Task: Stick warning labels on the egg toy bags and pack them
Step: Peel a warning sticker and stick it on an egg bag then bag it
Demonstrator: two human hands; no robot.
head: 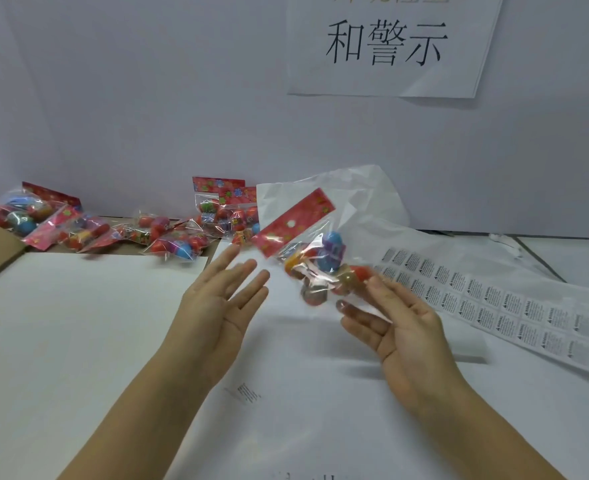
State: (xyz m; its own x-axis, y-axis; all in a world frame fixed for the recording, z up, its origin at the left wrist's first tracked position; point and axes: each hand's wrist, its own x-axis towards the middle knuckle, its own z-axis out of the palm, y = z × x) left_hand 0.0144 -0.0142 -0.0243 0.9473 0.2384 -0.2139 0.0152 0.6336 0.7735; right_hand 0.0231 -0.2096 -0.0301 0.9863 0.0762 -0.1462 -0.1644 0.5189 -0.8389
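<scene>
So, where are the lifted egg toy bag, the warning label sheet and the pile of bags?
lifted egg toy bag (331, 254): head view, on its blue egg.
warning label sheet (494, 299): head view, a label mid-sheet.
pile of bags (172, 245): head view, a front bag's eggs.
</scene>
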